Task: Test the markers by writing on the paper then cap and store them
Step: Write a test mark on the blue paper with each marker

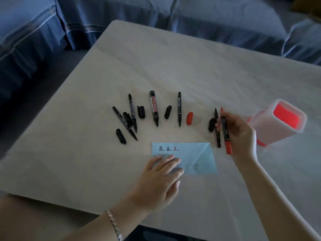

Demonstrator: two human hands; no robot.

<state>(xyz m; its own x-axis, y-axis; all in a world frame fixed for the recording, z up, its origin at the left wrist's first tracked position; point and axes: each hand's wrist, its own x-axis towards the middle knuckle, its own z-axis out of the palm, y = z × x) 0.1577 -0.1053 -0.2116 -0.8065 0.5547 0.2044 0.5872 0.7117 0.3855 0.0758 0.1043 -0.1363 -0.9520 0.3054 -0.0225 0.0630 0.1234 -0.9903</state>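
A light blue paper (198,157) with three written characters lies near the table's front. My left hand (161,181) rests flat on its left part. My right hand (238,133) holds a red marker (225,134) upright-tilted, just right of the paper, its uncapped tip pointing away. A thin black marker (217,136) and a black cap (211,125) lie beside it. Further left lie a red cap (189,118), a thin black marker (179,108), a thick whiteboard marker (153,107), several thin black markers and black caps. A pink-white holder (281,120) stands at the right.
The table (86,153) is covered with a pale cloth. A blue sofa (156,20) runs along the far side and left. Bare cloth lies behind the markers and at the front left.
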